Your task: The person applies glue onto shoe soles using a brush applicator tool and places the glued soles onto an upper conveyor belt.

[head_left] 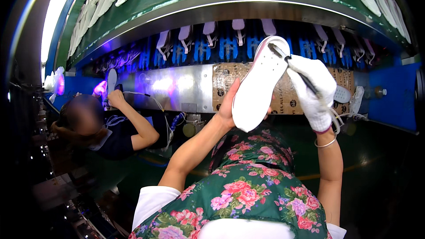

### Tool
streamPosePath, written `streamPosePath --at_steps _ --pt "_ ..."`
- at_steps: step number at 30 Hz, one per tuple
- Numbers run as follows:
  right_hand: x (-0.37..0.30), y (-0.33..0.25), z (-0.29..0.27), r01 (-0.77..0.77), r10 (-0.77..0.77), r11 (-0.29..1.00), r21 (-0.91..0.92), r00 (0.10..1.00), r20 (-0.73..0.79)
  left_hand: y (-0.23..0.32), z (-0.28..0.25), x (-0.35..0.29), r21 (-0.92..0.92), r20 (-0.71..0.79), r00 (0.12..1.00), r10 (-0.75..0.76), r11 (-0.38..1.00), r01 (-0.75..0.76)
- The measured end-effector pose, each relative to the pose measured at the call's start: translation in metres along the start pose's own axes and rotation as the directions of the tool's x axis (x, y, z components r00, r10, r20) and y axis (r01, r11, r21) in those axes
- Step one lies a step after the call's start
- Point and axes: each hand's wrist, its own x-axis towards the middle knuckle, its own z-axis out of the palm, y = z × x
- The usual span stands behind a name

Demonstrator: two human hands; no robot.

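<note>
Head view shows the bare left hand (230, 106) wrapped around a white shoe (259, 88), held sole-up above the floral apron (248, 186). The gloved right hand (312, 90) pinches a thin dark brush (296, 71) whose tip touches the sole near the heel. Likely light with a slightly flexible sole, the shoe is best gripped mid-body.

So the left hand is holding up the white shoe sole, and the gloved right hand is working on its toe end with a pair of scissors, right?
Not quite. In the head view the left hand does hold up the white shoe sole, and the gloved right hand works at its upper end, but the tool is a thin dark brush, not scissors. Whether that end is toe or heel I cannot tell.
</note>
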Motion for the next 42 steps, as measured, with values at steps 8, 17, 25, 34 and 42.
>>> streamPosePath --at_steps 8,17,25,34,42 --pt "-0.035 -0.029 -0.024 -0.409 0.297 0.495 0.767 0.909 0.293 0.048 0.029 -0.013 0.278 0.163 0.984 0.072 0.954 -0.116" --pt "-0.073 -0.009 0.006 -0.582 0.739 0.155 0.798 0.605 0.297 0.164 0.086 0.143 -0.077 0.186 0.897 0.402 0.916 -0.394" --pt "-0.104 0.010 0.015 -0.616 0.823 0.155 0.772 0.513 0.244 0.143 0.107 0.139 0.103 -0.088 0.963 0.256 0.964 -0.247" --pt "-0.108 0.000 0.040 -0.650 0.770 0.088 0.755 0.525 0.362 0.335 0.040 0.103 0.742 0.218 0.463 0.859 -0.454 0.493" --pt "-0.073 -0.021 0.015 -0.555 0.728 0.053 0.830 0.590 0.348 0.252 0.040 -0.061 0.810 0.525 -0.075 0.848 -0.525 -0.262"
